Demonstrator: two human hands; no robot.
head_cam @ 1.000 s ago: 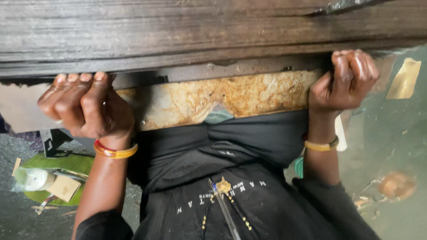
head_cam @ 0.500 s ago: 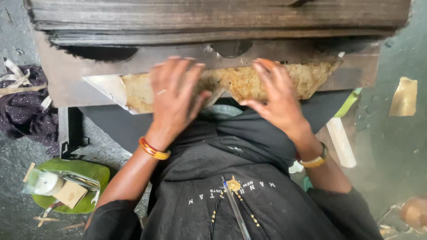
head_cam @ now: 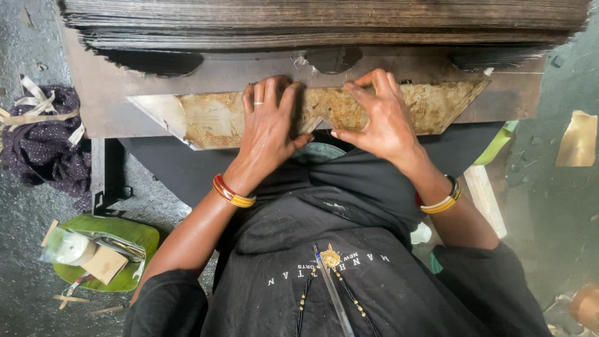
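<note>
Both hands have come forward since a moment ago: the left hand point(head_cam: 269, 122) now lies flat, fingers together, on the mottled tan sheet point(head_cam: 212, 118), while the right hand point(head_cam: 377, 118) arches, fingertips pressing it. The sheet lies on the desk point(head_cam: 100, 106), just before the dark stack of sheets point(head_cam: 324, 22), so flattening seems underway.

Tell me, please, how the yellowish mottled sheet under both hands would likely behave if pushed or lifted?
The yellowish sheet looks thin and lies flat, so it would probably flex rather than stay rigid. It seems light for its size. With the left hand and right hand pressing it onto the smooth metal plate, it might slide if released.
</note>
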